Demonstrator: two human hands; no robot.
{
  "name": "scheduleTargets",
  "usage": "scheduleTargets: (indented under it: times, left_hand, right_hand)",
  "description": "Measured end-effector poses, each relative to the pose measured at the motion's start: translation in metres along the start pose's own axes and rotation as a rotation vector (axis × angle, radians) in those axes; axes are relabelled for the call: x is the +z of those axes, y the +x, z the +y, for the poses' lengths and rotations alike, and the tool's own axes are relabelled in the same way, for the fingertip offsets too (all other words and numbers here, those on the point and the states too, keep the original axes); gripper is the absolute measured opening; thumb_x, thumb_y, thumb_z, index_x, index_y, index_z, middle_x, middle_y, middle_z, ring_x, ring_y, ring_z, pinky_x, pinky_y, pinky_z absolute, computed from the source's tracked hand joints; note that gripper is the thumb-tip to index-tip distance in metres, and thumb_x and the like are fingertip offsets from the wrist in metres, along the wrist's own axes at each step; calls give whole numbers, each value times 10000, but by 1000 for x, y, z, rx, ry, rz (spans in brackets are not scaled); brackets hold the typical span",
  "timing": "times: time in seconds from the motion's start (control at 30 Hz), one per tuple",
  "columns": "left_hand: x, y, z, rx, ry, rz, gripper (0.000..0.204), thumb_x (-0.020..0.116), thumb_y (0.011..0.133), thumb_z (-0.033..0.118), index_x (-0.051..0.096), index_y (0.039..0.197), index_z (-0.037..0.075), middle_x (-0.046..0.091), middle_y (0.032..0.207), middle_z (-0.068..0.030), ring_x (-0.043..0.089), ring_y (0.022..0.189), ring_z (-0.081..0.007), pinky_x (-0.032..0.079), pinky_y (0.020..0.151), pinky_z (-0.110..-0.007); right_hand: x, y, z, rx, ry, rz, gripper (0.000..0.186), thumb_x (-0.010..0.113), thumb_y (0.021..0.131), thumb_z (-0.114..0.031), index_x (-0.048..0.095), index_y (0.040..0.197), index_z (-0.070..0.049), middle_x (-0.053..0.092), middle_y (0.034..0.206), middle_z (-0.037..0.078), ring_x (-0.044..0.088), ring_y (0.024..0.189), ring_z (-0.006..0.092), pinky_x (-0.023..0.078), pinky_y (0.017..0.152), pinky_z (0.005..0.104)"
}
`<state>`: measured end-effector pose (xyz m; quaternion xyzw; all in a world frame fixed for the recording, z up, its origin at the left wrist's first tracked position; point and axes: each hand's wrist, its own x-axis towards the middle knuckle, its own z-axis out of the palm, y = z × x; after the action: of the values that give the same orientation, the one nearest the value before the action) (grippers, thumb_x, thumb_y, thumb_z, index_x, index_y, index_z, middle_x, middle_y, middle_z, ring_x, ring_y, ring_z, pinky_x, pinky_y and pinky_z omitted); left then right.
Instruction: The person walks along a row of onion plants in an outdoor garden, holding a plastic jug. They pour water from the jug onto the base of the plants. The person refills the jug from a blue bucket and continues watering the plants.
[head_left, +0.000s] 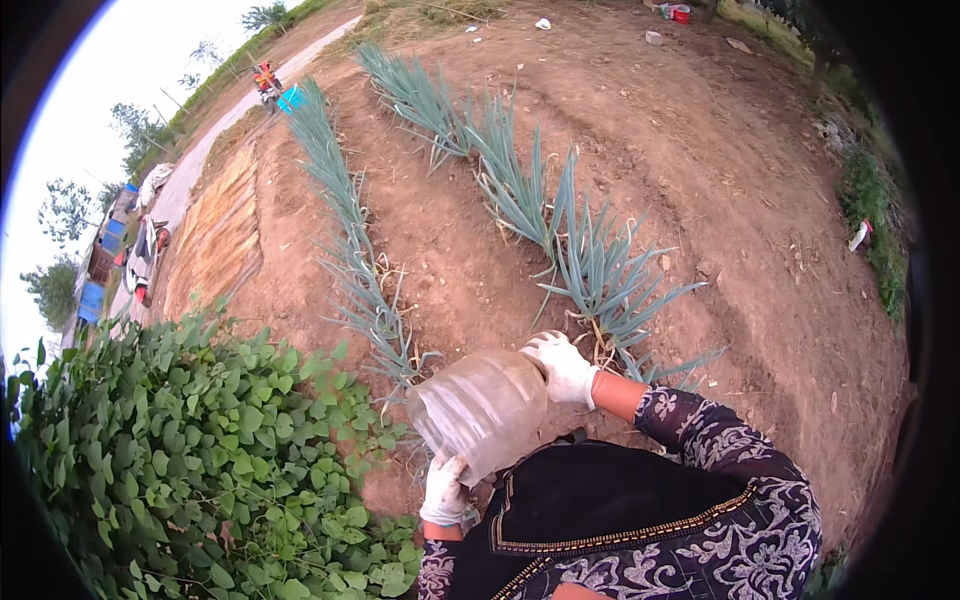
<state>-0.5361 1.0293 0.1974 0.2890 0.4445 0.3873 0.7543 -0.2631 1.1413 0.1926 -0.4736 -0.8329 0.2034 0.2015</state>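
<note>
A large, cloudy see-through plastic jug [482,408] is tilted on its side in front of my body, its wide end toward the left. My right hand [562,368], in a white glove, grips the far right end of the jug. At the lower edge of its wide end, my left hand [443,490], also white-gloved, has its fingers closed on the plastic. What the jug holds, if anything, I cannot make out. Green onion plants [605,270] grow in a row just beyond my right hand.
A second row of green onions [345,215] runs away on the left. Dense leafy vines [220,460] fill the lower left. Bare brown soil [740,220] spreads to the right. Farther off are a paved path [190,175], a parked motorbike [267,88] and a turquoise container [291,99].
</note>
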Motion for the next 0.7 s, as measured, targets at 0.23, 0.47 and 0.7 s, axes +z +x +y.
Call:
scheduleTargets:
  times: [0.23, 0.47, 0.7]
  left_hand:
    - [-45, 66, 60, 180, -31, 149, 373, 542, 810, 122, 467, 1140, -35, 580, 974, -114, 610, 796, -219, 544, 596, -315]
    - [-83, 119, 109, 281, -38, 421, 322, 537, 791, 211, 512, 1023, -11, 602, 792, -124, 602, 601, -216, 505, 532, -328]
    - [-120, 170, 131, 217, -22, 493, 349, 534, 815, 270, 519, 1015, -16, 603, 748, -151, 572, 540, -219, 488, 499, -332]
  right_hand:
    - [-6, 85, 10, 35, -90, 51, 711, 690, 647, -342, 398, 1254, -114, 396, 1272, 129, 333, 1214, 337, 282, 981, 493]
    - [12, 54, 80, 665, 195, 27, 311, 549, 823, -361, 641, 838, -63, 607, 743, 119, 570, 718, 275, 452, 708, 353]
    - [-7, 55, 109, 892, 720, 524, 260, 497, 901, -231, 617, 884, -2, 642, 778, 62, 569, 686, 109, 461, 607, 254]
